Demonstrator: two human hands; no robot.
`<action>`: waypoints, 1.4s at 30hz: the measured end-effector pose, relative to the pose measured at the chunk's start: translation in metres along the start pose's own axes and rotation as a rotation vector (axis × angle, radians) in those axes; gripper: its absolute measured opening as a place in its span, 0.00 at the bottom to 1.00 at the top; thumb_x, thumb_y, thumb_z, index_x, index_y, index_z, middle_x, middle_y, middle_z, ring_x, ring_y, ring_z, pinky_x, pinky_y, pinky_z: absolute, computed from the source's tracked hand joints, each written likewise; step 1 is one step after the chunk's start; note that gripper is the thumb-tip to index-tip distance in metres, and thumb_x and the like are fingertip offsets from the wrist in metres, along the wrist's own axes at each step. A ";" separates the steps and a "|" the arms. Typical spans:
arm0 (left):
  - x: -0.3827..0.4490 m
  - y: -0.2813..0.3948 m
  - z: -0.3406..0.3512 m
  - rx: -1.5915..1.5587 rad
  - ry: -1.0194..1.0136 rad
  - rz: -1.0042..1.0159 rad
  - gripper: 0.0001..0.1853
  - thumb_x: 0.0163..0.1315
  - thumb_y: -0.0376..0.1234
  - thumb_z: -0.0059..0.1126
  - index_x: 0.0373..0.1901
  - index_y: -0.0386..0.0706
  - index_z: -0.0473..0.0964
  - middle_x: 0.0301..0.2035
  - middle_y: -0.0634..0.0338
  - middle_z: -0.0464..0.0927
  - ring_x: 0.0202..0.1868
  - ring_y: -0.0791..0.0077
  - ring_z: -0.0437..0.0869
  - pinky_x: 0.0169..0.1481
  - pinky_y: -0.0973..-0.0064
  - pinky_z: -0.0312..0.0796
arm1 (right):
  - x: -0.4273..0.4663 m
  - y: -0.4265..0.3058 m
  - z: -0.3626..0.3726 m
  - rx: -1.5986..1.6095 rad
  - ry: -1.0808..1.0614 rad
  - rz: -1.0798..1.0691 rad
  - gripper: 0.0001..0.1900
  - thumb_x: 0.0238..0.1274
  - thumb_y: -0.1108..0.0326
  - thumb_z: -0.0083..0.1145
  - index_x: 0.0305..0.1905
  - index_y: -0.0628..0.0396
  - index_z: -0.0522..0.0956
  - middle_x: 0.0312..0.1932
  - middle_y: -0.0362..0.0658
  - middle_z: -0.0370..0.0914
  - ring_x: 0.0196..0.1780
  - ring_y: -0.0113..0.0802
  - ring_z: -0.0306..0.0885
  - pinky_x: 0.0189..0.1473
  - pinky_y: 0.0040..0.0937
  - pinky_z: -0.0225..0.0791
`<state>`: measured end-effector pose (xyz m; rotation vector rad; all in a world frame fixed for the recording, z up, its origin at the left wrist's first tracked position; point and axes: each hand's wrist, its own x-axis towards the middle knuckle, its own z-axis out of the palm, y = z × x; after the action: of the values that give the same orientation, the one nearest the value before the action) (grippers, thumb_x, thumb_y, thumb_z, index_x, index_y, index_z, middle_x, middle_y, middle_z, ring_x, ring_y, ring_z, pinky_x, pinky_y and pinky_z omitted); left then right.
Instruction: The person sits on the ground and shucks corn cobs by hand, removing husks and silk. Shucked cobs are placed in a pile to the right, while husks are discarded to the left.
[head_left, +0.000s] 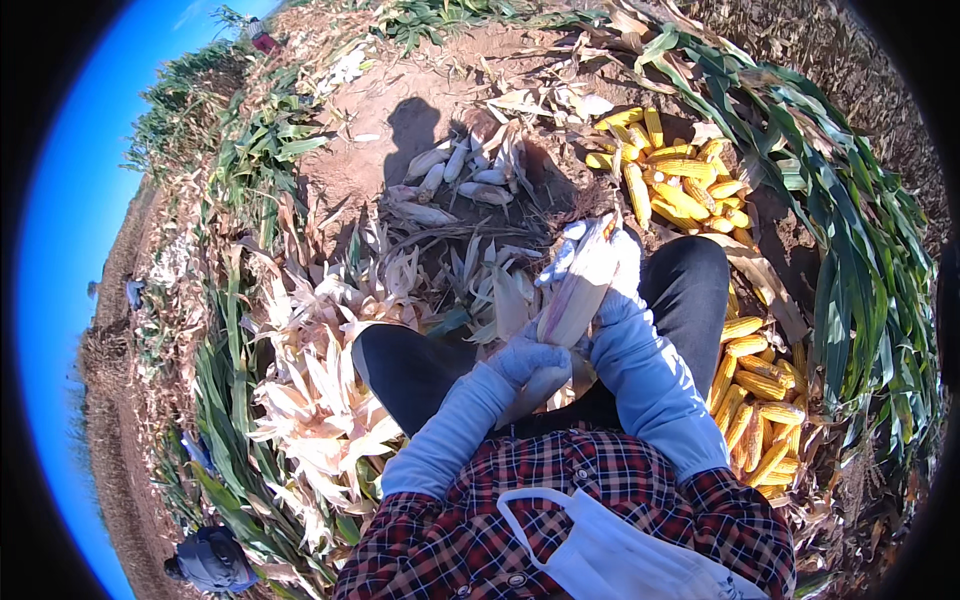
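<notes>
An ear of corn in its pale husk (576, 296) slants between my two gloved hands, above my lap. My left hand (529, 361) is closed around its lower end. Around the upper end is my right hand (619, 262), its fingers on both sides of the tip, where a little orange shows. Dry husks hang below the ear near my left hand. Beyond my knees lies a small pile of pale ears in husks (457, 172), partly in shadow. Husked yellow corn ears (682, 180) are heaped at the upper right, with another heap of yellow ears (757, 405) beside my right thigh.
Loose dry husks (322, 397) are piled beside my left knee. Green corn stalks (862, 300) curve along the right, and more leafy stalks (232, 390) lie at the left. A person (214, 559) is at the lower left; another person (262, 37) is far off at the top left.
</notes>
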<state>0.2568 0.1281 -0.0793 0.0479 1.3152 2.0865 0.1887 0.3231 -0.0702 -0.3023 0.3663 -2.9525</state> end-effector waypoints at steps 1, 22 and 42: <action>-0.006 0.010 0.005 -0.005 -0.027 -0.112 0.40 0.55 0.26 0.75 0.71 0.38 0.69 0.58 0.56 0.81 0.59 0.69 0.81 0.64 0.71 0.74 | -0.001 -0.001 0.001 0.015 -0.014 0.004 0.26 0.74 0.51 0.50 0.56 0.69 0.77 0.37 0.58 0.84 0.39 0.53 0.85 0.45 0.51 0.81; -0.042 0.015 0.016 -0.059 -0.196 -0.233 0.27 0.56 0.24 0.70 0.60 0.40 0.76 0.43 0.56 0.85 0.43 0.68 0.87 0.53 0.70 0.78 | 0.001 0.011 0.022 -0.318 0.076 0.019 0.14 0.64 0.74 0.60 0.51 0.70 0.78 0.39 0.57 0.85 0.38 0.47 0.87 0.43 0.44 0.84; 0.002 0.184 -0.055 2.017 0.426 0.795 0.19 0.54 0.32 0.71 0.47 0.43 0.78 0.40 0.52 0.81 0.44 0.53 0.86 0.49 0.62 0.79 | 0.016 -0.046 0.030 -0.844 0.050 0.208 0.19 0.77 0.63 0.54 0.58 0.70 0.80 0.56 0.53 0.84 0.58 0.40 0.84 0.64 0.33 0.75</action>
<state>0.1414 0.0348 0.0426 1.1022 3.3822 0.2114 0.1738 0.3575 -0.0270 -0.2515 1.5323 -2.4427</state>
